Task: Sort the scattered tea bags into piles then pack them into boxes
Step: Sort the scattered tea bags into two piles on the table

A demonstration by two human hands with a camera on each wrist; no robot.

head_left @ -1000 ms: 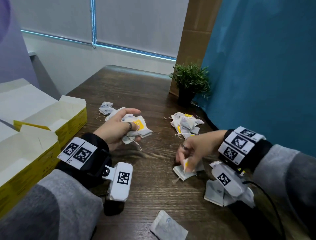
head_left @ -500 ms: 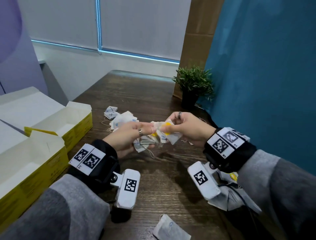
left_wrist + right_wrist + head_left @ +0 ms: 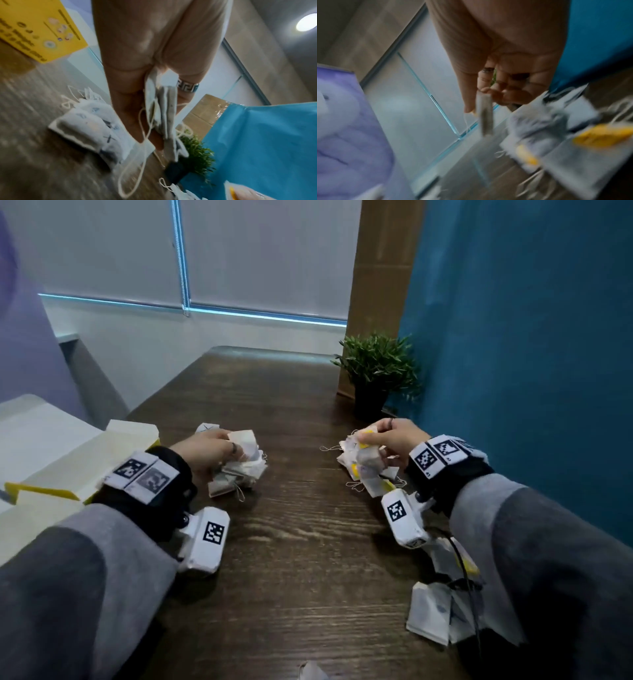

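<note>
The right wrist view is smeared with motion blur — the yellow-tagged tea bags point(image 3: 583, 136) on the worktop point(image 3: 513, 174) are streaks, and what the right hand point(image 3: 501, 56) pinches is only a grey sliver. The open yellow box point(image 3: 44, 491) runs off the head view's left edge. One tea bag point(image 3: 310, 671) is cut by the bottom edge — its markings unreadable.
</note>
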